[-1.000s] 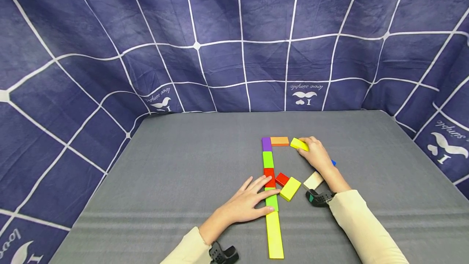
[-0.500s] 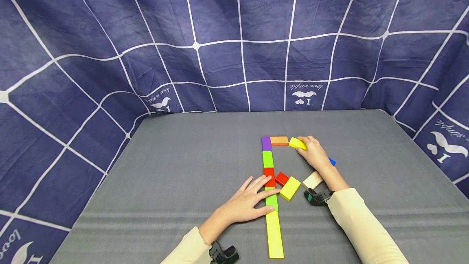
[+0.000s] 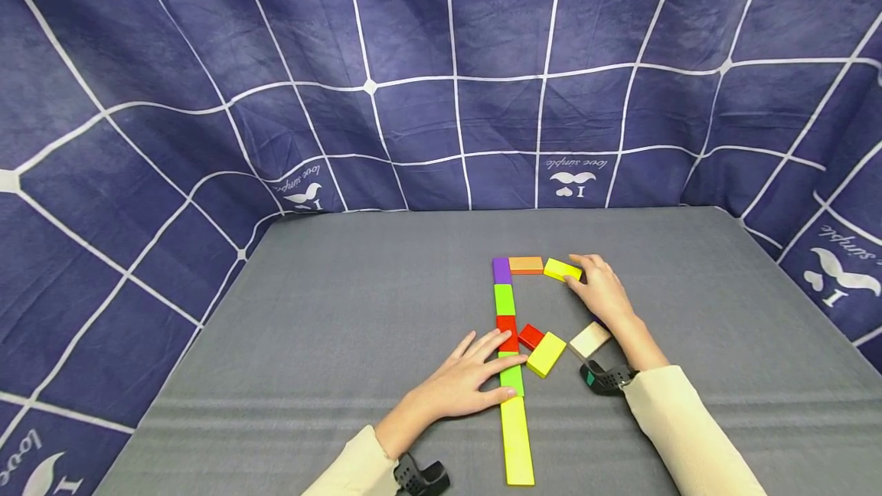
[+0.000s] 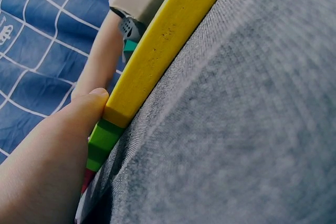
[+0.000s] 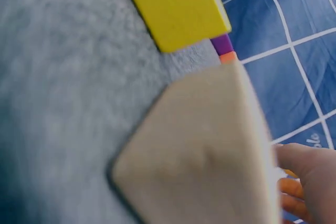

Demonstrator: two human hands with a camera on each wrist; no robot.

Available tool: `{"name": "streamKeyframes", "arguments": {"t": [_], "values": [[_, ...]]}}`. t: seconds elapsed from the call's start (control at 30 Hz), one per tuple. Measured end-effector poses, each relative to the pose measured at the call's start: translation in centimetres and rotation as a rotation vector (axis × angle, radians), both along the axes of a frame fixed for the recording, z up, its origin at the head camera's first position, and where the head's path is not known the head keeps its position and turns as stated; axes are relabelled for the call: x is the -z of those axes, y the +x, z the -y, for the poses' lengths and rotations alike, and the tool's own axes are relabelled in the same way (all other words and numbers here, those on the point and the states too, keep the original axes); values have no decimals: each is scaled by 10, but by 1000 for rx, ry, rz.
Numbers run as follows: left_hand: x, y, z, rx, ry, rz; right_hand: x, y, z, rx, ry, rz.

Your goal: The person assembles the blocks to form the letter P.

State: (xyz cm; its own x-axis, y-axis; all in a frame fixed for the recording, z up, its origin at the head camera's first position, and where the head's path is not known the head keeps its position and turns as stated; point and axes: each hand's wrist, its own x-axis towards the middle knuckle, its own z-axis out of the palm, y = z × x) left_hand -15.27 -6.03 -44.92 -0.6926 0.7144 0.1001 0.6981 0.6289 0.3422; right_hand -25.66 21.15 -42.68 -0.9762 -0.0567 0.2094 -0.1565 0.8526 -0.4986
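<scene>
In the head view my left hand [image 3: 465,383] lies with spread fingers over a straight row of blocks. Its fingertips rest on a red block [image 3: 506,324] and a green block [image 3: 511,382]; the thumb reaches a long yellow block [image 3: 517,442]. My right hand [image 3: 603,293] is at the right end of a small yellow block [image 3: 560,269]. The thumb touches the near edge, while the other fingers extend past the far side, seemingly a little apart from it. That block lies slightly askew to the right of an orange block [image 3: 527,265], which meets a purple block [image 3: 501,271].
Another green block [image 3: 504,300] belongs to the row. To its right lie a loose red block [image 3: 530,337], a yellow block [image 3: 547,355] and a plain wood block [image 3: 589,341]. A dark blue block is mostly hidden under my right wrist. Blue gridded cloth [image 3: 413,121] borders the grey surface [image 3: 358,305].
My right hand first shifted slightly left with the small yellow block, then slid back right along it, loosening its fingers and uncovering more of it. My left hand stays put.
</scene>
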Motion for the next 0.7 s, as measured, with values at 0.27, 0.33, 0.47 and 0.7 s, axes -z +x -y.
{"name": "streamKeyframes", "arguments": {"t": [0.27,0.33,0.47,0.7], "values": [[0,0,0,2,5,-16,-7,20,-9,82,24,-4],[0,0,0,3,5,-12,-7,25,-13,93,27,-15],[-1,0,0,7,4,-7,-8,36,-21,101,41,-25],[-2,1,0,2,5,-10,-9,55,-32,119,12,-79]]}}
